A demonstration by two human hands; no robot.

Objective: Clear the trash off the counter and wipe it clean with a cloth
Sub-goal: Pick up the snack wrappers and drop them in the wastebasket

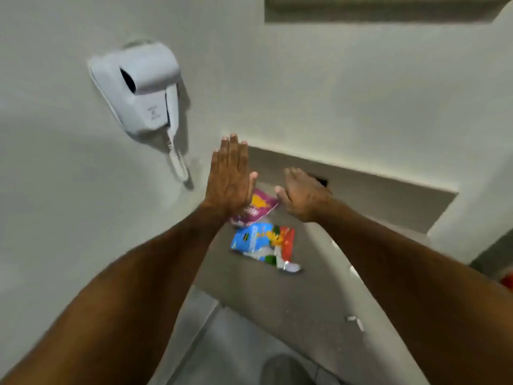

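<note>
A grey counter (277, 295) runs away from me into a wall corner. On it lie a pink and yellow snack wrapper (259, 208) and, nearer me, a blue, yellow and red wrapper (263, 241) with a crumpled bit at its right end. My left hand (230, 179) is held flat and upright, fingers together and empty, just left of the pink wrapper. My right hand (304, 193) hovers palm down over the counter to that wrapper's right, fingers spread and empty. Small white scraps (355, 320) lie near the counter's right side. No cloth is in view.
A white wall-mounted hair dryer (138, 87) with a coiled cord hangs on the left wall. A low backsplash (374, 190) runs behind the counter. Grey floor tiles (236, 351) show below the counter edge. Something red (508, 282) sits at the far right.
</note>
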